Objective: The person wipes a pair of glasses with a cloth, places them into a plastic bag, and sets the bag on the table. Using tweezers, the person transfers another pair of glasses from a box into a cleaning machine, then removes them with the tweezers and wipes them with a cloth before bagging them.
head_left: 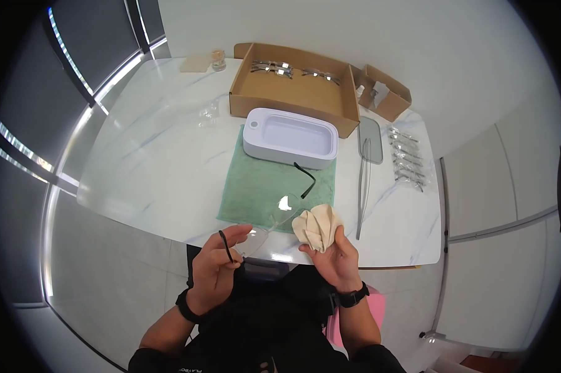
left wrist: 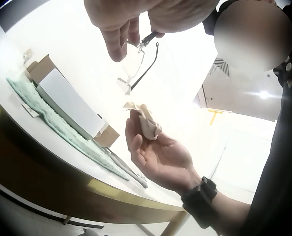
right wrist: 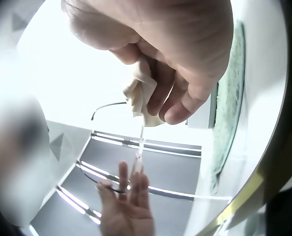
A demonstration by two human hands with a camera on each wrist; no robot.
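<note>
My left hand (head_left: 213, 273) pinches a pair of glasses (head_left: 285, 212) at one side, near a dark temple. Its clear lenses stretch toward the right, and the other black temple (head_left: 314, 181) sticks out over the green towel (head_left: 234, 199). A bunched beige cloth (head_left: 318, 228) is gripped between the thumb and fingers of my right hand (head_left: 339, 264), beside the far lens. In the left wrist view the glasses hang above the cloth (left wrist: 147, 125). The right wrist view has the cloth (right wrist: 140, 93) overlapping the far end of the glasses.
Behind the hands, a lavender tub (head_left: 252, 146) stands on the towel. A cardboard box (head_left: 293, 102) with several glasses stands behind it. To the right lie long tweezers (head_left: 362, 199), a grey lid-like piece (head_left: 370, 140) and several bagged items (head_left: 406, 158). A smaller box (head_left: 395, 105) sits at the back.
</note>
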